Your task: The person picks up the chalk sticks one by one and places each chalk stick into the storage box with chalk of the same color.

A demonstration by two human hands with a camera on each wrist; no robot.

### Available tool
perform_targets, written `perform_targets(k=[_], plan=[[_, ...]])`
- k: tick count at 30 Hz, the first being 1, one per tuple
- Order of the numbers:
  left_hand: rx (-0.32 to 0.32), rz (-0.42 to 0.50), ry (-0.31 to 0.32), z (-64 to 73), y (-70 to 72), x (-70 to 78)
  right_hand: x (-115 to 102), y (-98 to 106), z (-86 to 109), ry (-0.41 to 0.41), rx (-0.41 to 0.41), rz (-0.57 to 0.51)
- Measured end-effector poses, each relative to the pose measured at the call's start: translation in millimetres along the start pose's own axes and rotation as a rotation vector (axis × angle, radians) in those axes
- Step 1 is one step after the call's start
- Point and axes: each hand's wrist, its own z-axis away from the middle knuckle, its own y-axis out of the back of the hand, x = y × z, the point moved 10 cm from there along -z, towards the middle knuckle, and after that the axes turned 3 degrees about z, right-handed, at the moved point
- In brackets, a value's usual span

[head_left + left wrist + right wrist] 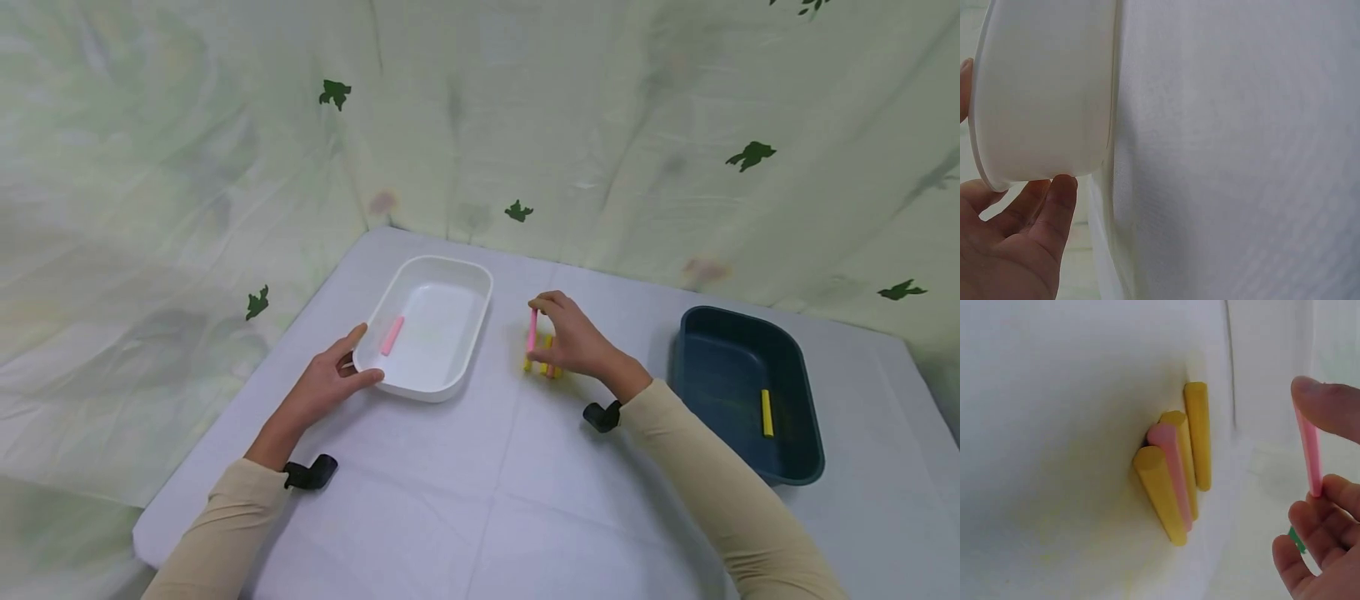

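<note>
My right hand (572, 337) pinches a pink chalk stick (1311, 453) by its ends, between thumb and fingertips, above the table. Below it, a pink chalk stick (1172, 465) lies among several yellow chalk sticks (1197, 434), side by side on the cloth. At the near left corner of a white tray (468, 350), my left hand (326, 383) holds the rim, thumb along the near edge and fingers on the outer wall. Inside that tray lies another pink chalk stick (392, 335).
To the right stands a dark blue tray (806, 417) with one yellow chalk stick (767, 413) in it. A white cloth covers the table (420, 517). Behind and to the left hangs a pale curtain (600, 150) with dark green leaf-like shapes.
</note>
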Motion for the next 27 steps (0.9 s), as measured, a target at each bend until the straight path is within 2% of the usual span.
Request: perform_targets(k=[7,12,15,21,27], plan=[[0.005,0.003,0.004,1.1,1.2,0.4,-23.8,5.9,-0.5,0.026,0.014,-0.075],[0.005,0.006,-0.008,1.1,1.2,0.8,-49.0,9.2,-2.9,0.101,0.045,-0.040],[0.007,0.007,-0.009,0.4,0.4,0.4,-56.9,9.2,-5.6,0.121,0.054,-0.018],[0.004,0.008,-0.003,1.0,-0.3,-0.1,-62.8,5.4,-15.2,0.108,0.012,0.003],[-0.002,0.011,-0.008,0.0,-0.5,0.6,-73.6,1.3,-33.3,0.098,-0.069,0.031]])
